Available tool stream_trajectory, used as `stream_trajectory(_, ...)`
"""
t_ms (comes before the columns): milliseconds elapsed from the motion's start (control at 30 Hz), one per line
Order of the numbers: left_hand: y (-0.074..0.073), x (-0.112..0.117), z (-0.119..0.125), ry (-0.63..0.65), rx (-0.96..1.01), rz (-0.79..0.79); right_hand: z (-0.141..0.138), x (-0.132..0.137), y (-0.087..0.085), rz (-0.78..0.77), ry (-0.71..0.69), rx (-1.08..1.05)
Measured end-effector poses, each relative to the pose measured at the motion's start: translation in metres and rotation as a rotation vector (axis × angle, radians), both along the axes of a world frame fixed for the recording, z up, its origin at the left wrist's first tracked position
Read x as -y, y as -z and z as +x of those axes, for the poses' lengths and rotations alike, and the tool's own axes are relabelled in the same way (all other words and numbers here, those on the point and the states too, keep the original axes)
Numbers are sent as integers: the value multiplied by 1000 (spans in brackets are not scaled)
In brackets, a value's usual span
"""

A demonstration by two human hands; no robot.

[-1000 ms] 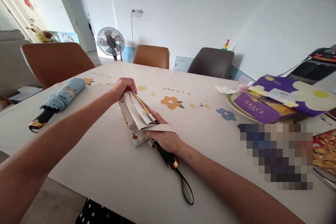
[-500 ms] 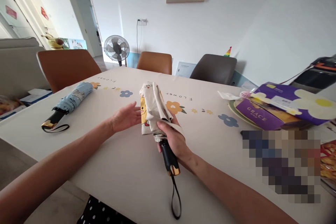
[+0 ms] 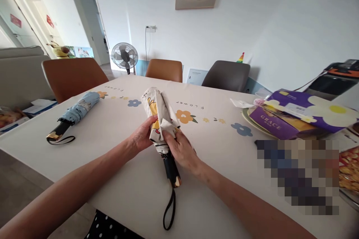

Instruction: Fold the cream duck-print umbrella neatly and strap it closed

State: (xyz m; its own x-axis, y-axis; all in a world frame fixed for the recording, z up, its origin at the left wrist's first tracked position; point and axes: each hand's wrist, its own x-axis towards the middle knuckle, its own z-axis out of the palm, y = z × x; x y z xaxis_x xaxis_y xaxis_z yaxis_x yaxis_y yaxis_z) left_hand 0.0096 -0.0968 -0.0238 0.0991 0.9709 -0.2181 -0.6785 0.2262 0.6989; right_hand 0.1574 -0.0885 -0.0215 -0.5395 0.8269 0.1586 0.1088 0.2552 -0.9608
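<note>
A cream folding umbrella with a yellow cartoon print lies between my hands, its canopy collapsed in loose folds. Its black handle with a gold end points toward me, and a black wrist strap hangs from it. My left hand is closed on the left side of the canopy. On the right side, my right hand grips the fabric just above the handle, thumb on top. A second folding umbrella, light blue and bundled up, rests at the left of the table.
The table has a pale cloth with printed flowers. At right are a purple box, a plate, a packet of snacks and a blurred-out patch. Chairs stand along the far side, with a fan behind.
My left hand has moved in from open beside the cream umbrella and closed on its canopy. The umbrella's handle has swung slightly left, along with my right hand.
</note>
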Motion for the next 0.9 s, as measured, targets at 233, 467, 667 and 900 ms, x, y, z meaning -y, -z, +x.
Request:
stream_trajectory(233,-9,7,0,-98,-29,-47,11,-6,-14,386,124,135)
stream_trajectory(467,2,9,-18,81,40,-44,25,-10,-38,415,-175,56)
stream_trajectory(667,-5,19,-16,373,55,83,29,-26,-38,1144,-108,235)
stream_trajectory(900,-9,23,-10,775,93,45,24,-22,-37,1454,-47,361)
